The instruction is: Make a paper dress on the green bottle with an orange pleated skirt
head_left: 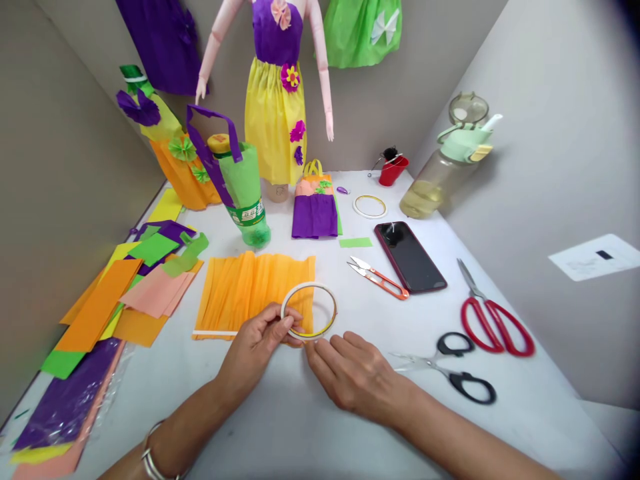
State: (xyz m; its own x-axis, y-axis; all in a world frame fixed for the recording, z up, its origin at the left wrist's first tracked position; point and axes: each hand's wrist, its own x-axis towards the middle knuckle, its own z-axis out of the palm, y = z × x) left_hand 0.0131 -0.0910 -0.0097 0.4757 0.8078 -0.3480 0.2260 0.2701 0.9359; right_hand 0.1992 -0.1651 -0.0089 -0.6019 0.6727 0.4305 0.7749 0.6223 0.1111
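My left hand (263,339) grips a thin roll of double-sided tape (334,301), held on edge over the right part of a gathered orange crepe paper piece (250,290). A white strip of tape (215,333) runs along the lower left edge of that paper. My right hand (353,368) is closed beside the roll, its fingertips at the paper's lower right corner. What those fingertips pinch is hidden. Right of my right hand lie black-handled scissors (440,367), partly opened.
Coloured crepe paper pieces (100,300) are piled at the left. A paper-wrapped bottle (245,193) and a dressed mannequin (277,120) stand behind. Thread snips (380,279), a phone (411,257), red-handled scissors (493,317), another tape roll (370,207) and a water bottle (435,177) are on the right.
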